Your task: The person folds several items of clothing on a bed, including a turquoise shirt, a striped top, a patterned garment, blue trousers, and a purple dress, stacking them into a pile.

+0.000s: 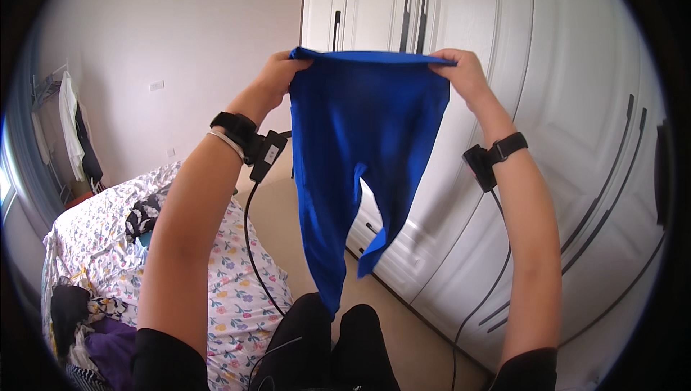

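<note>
A pair of blue stretchy leggings [372, 110] hangs spread between my two raised hands, waistband at the top and legs dangling down. My left hand [283, 75] pinches the left end of the waistband. At its right end, my right hand [459, 69] grips the band between thumb and fingers. One leg reaches down to my black-clad knees; the other looks shorter, its end turned or folded. Each wrist wears a black strap with a cabled device.
A bed with a flowered sheet [237, 294] lies at the left, with a purple garment [110, 345] and other clothes on it. White wardrobe doors [572, 67] line the right. Clothes hang on a rack [51, 88] at the far left. Black cables run beside both arms.
</note>
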Tool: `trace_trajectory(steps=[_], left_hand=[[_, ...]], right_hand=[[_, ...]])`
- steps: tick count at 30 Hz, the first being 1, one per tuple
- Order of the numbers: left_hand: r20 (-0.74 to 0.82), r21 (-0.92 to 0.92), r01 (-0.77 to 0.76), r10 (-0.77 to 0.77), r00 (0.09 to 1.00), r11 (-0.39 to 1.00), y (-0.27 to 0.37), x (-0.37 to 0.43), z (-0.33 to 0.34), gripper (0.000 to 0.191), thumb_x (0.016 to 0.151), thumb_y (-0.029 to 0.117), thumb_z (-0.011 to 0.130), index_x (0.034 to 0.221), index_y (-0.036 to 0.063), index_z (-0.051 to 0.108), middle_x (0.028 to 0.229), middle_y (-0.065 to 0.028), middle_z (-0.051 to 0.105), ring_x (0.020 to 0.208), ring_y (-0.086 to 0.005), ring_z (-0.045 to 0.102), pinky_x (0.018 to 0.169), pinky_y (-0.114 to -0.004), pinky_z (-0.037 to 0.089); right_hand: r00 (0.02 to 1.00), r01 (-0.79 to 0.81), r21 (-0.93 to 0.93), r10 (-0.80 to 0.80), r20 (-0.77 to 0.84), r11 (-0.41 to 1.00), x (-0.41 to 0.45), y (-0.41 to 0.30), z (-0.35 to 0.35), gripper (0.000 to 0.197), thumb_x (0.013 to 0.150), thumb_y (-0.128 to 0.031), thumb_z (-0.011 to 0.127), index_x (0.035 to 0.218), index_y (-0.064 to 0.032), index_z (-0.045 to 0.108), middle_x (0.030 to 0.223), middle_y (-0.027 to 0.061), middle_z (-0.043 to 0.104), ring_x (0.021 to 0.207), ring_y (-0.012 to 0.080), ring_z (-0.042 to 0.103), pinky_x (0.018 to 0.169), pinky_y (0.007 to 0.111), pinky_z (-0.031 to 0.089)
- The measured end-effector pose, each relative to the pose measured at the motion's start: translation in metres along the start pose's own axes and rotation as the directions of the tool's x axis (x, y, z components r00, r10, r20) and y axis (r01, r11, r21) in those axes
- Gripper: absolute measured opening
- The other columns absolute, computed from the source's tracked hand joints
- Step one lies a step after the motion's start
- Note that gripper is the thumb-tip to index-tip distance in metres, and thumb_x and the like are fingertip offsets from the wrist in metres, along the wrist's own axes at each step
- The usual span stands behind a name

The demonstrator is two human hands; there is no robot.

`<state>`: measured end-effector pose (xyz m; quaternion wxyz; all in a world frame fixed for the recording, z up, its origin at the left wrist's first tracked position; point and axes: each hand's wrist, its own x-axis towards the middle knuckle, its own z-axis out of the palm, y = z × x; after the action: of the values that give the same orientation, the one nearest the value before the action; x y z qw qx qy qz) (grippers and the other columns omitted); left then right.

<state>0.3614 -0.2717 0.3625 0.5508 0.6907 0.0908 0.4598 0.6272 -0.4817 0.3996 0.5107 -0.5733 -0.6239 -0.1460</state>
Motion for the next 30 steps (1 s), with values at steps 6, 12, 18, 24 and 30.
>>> trace_trajectory(steps=[6, 12, 18, 24, 30], left_hand=[[0.194, -0.053, -0.026, 0.036, 0.98, 0.998, -0.006, 0.002, -0.005, 0.03, 0.091, 0.022, 0.059, 0.11, -0.0017, 0.058, 0.099, -0.0078, 0.065, 0.087, -0.0157, 0.063, 0.08, -0.029, 0.05], [0.295, 0.124, -0.062, 0.023, 0.955, 0.99, 0.003, -0.006, -0.004, 0.039, 0.093, 0.031, 0.055, 0.112, -0.002, 0.056, 0.103, -0.009, 0.064, 0.093, -0.015, 0.063, 0.086, -0.029, 0.049], [0.351, 0.036, -0.024, 0.009, 0.936, 0.999, -0.002, -0.013, 0.007, 0.038, 0.093, 0.032, 0.053, 0.11, -0.0026, 0.056, 0.102, -0.0119, 0.065, 0.093, -0.0183, 0.066, 0.087, -0.029, 0.052], [0.044, -0.065, 0.441, -0.439, 0.897, 0.895, -0.048, -0.012, 0.014, 0.03, 0.092, 0.02, 0.053, 0.106, -0.0063, 0.058, 0.096, -0.0149, 0.067, 0.083, -0.0211, 0.067, 0.075, -0.032, 0.056], [-0.083, -0.231, 0.366, -0.393, 0.916, 0.901, -0.048, -0.009, 0.04, 0.034, 0.096, 0.018, 0.046, 0.113, -0.0102, 0.052, 0.111, -0.0193, 0.06, 0.097, -0.027, 0.062, 0.086, -0.037, 0.051]], right_hand=[[0.995, -0.1, 0.26, 0.09, 0.051, 0.96, -0.008, 0.011, -0.01, 0.019, 0.084, -0.012, 0.066, 0.101, -0.0038, 0.067, 0.088, 0.0025, 0.067, 0.079, 0.0104, 0.06, 0.077, 0.023, 0.047], [0.979, -0.169, 0.392, 0.107, 0.176, 0.904, -0.012, 0.025, -0.02, 0.046, 0.087, -0.046, 0.059, 0.103, -0.0024, 0.062, 0.092, 0.0036, 0.066, 0.083, 0.0116, 0.063, 0.077, 0.024, 0.049], [0.919, -0.356, 0.527, 0.188, 0.345, 0.772, -0.016, 0.032, -0.031, 0.046, 0.087, -0.044, 0.059, 0.103, -0.0009, 0.062, 0.094, 0.0064, 0.067, 0.085, 0.013, 0.065, 0.076, 0.027, 0.053], [0.711, -0.703, 0.476, 0.548, 0.44, 0.529, -0.026, 0.061, 0.015, 0.034, 0.091, -0.028, 0.058, 0.102, 0.0042, 0.059, 0.088, 0.0111, 0.065, 0.073, 0.0162, 0.065, 0.064, 0.028, 0.056], [0.749, -0.611, 0.543, 0.643, 0.159, 0.577, -0.012, 0.058, 0.046, 0.038, 0.091, -0.026, 0.059, 0.098, 0.0116, 0.058, 0.09, 0.017, 0.063, 0.076, 0.0242, 0.064, 0.067, 0.035, 0.055]])
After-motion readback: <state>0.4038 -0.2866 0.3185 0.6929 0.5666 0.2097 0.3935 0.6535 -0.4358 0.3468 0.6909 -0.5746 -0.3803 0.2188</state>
